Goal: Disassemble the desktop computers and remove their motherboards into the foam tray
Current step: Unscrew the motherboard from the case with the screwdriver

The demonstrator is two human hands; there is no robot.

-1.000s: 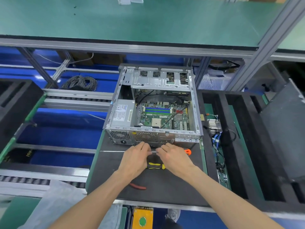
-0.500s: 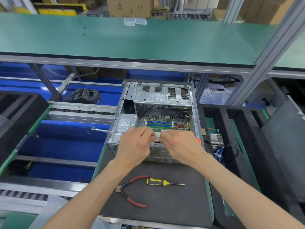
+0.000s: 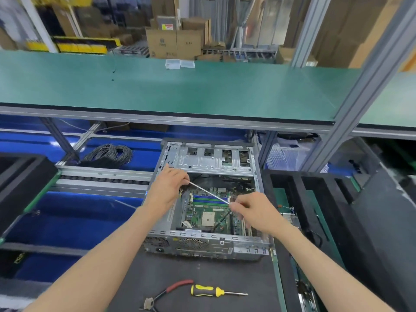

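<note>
Nearest the viewer, in front of the computer case [image 3: 202,242], pliers [image 3: 166,293] and a yellow-handled screwdriver [image 3: 209,291] lie on the dark tabletop [image 3: 247,273]. Over the open case, both hands hold a long thin metal rod [image 3: 208,193]: the left hand [image 3: 167,188] has its fingers curled round the upper end, and the right hand [image 3: 254,211] pinches the lower end. The motherboard [image 3: 207,212] sits inside the case, under the rod and not yet lifted. The step in hand looks like freeing the board with this long tool. The next move calls for guiding the tip down onto a fastener without scraping components. The black foam tray [image 3: 290,188] waits just right of the case.
</note>
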